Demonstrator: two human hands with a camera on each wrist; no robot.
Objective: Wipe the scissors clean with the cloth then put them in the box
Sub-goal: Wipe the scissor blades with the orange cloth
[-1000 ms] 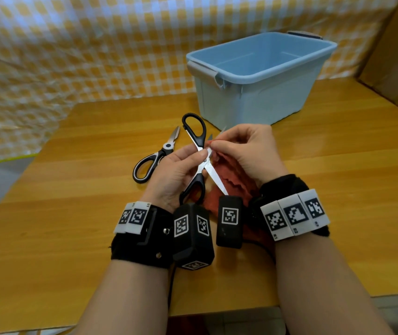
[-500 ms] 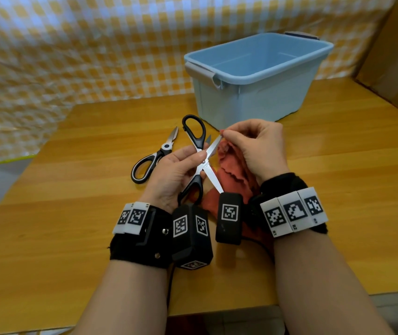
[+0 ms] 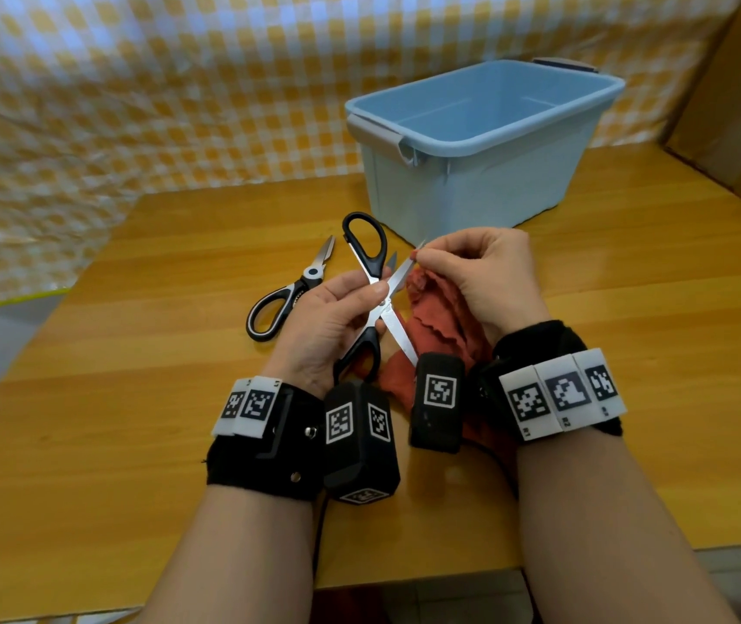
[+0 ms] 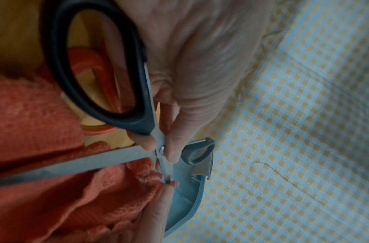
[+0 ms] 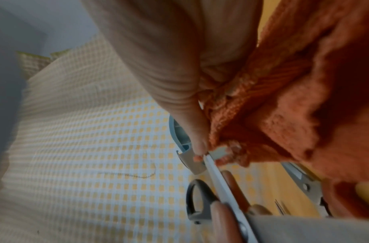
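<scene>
Head view shows my left hand [image 3: 323,322] pinching the black-handled scissors [image 3: 377,299] at the pivot, thumb and fingers closed on the metal, blades spread wide apart above the table [image 3: 134,398]. My right hand [image 3: 485,281] has its fingertips pressed together on the red cloth [image 3: 431,308], pinching it around the tip of the upper blade; the rest of the cloth hangs down toward my wrist. A second pair of scissors [image 3: 287,295], black and white handled, lies flat on the wood just left of my left hand. The blue box [image 3: 472,191] stands open just beyond my hands, in front of a yellow checked backdrop [image 3: 134,105].
</scene>
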